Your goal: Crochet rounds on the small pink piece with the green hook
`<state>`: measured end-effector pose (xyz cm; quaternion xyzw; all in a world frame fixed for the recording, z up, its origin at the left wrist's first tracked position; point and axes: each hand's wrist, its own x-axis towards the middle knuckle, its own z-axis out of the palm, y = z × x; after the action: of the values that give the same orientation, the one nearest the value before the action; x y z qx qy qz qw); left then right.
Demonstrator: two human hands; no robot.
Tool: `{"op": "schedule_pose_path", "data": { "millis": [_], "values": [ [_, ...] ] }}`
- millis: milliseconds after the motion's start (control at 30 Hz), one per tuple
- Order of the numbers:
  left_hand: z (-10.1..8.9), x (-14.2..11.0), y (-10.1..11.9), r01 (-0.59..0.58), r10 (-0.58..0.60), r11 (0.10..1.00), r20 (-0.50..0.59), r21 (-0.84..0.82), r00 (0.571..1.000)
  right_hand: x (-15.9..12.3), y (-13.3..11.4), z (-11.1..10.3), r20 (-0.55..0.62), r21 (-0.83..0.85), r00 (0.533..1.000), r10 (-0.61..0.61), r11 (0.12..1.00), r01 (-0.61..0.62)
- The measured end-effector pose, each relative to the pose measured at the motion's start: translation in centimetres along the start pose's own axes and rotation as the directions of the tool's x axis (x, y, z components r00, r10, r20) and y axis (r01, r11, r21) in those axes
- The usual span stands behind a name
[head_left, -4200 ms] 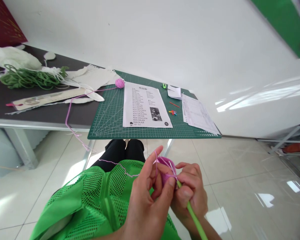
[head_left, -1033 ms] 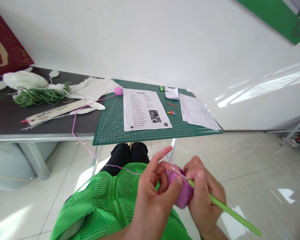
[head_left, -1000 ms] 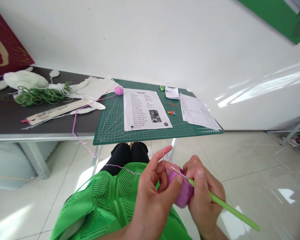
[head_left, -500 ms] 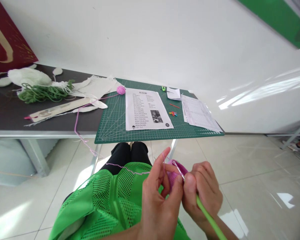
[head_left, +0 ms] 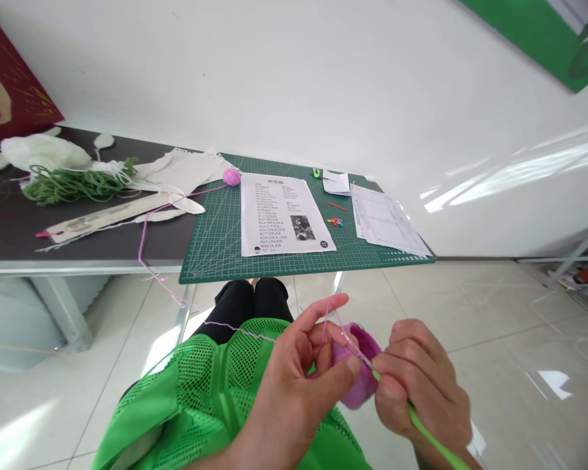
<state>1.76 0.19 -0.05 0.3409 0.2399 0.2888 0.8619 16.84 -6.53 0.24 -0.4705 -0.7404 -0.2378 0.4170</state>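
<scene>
My left hand (head_left: 304, 365) pinches the edge of a pink crochet piece (head_left: 357, 385), cup-shaped with its opening facing up. Pink yarn (head_left: 242, 331) runs over my raised left index finger and down toward the hook. In my right hand (head_left: 421, 378) is a crochet hook (head_left: 434, 434) with a green handle, gripped in a closed fist. Its silver shaft lies across the top of the piece, the tip close to the strand below my left index finger. Whether the tip has caught a loop is too small to tell.
On the green cutting mat (head_left: 215, 261) lie a printed pattern sheet (head_left: 274, 215), a pink yarn ball (head_left: 232, 177), colourful stitch markers (head_left: 335, 222), a red needle-like stick (head_left: 338, 206) and more papers (head_left: 387, 219). Green yarn (head_left: 73, 183) and white knitted pieces (head_left: 176, 170) rest at the left.
My right hand has moved right and down, drawing the hook back. More of the pink piece shows between the hands. My left index finger has tipped to the right, with the yarn stretched from it.
</scene>
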Motion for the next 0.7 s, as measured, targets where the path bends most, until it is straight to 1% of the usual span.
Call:
{"op": "schedule_pose_path", "data": {
  "millis": [100, 200, 367, 533, 700],
  "values": [
    [-0.4, 0.0, -0.6, 0.013, -0.009, 0.998, 0.072, -0.056, 0.997, 0.3, -0.2, -0.8, 0.028, 0.044, 0.999, 0.020, 0.999, -0.022],
    [-0.5, -0.1, -0.6, 0.041, -0.034, 0.997, 0.101, -0.064, 0.994, 0.9, -0.4, -1.4, 0.069, 0.063, 0.997, 0.029, 0.997, -0.034],
    [-0.4, -0.4, 0.3, 0.129, -0.128, 0.991, 0.073, -0.016, 0.989, 1.7, -0.5, -2.3, 0.131, 0.080, 0.990, 0.048, 0.995, -0.059],
    [-0.1, -0.8, 0.6, 0.143, -0.141, 0.990, 0.090, -0.010, 0.986, 2.3, -0.8, -3.4, 0.197, 0.093, 0.976, 0.096, 0.989, -0.116],
    [0.0, -0.9, 0.9, 0.144, -0.145, 0.989, 0.083, 0.015, 0.986, 1.9, -0.7, -4.0, 0.208, 0.133, 0.972, 0.106, 0.982, -0.136]
  ]
}}
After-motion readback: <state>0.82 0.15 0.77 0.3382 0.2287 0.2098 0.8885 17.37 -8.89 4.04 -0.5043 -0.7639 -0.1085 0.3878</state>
